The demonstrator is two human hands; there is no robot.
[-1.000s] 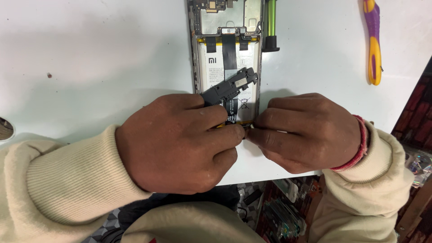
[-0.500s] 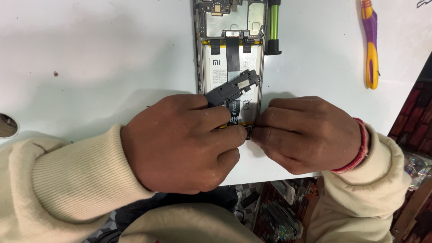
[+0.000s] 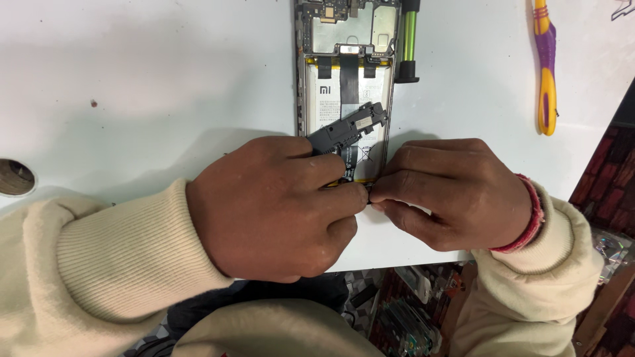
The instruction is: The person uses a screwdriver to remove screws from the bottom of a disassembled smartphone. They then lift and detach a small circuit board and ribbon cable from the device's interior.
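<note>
An opened phone [image 3: 345,79] lies back-up on the white table [image 3: 145,86], its battery and circuit board exposed. My left hand [image 3: 278,205] covers the phone's lower end, fingers curled on it. A loose dark grey plastic part [image 3: 345,129] rests tilted across the battery, just above my left fingers. My right hand [image 3: 456,192] presses in from the right, fingertips pinched at the phone's bottom edge, touching my left fingertips. What the fingertips grip is hidden.
A green-handled tool [image 3: 409,39] lies beside the phone's right side. A purple and yellow tool [image 3: 546,66] lies further right. A round hole [image 3: 14,177] is at the table's left edge. Below the table's front edge is clutter [image 3: 410,317].
Both hands stay at the phone's lower end with only slight shifts. The view has drifted a little.
</note>
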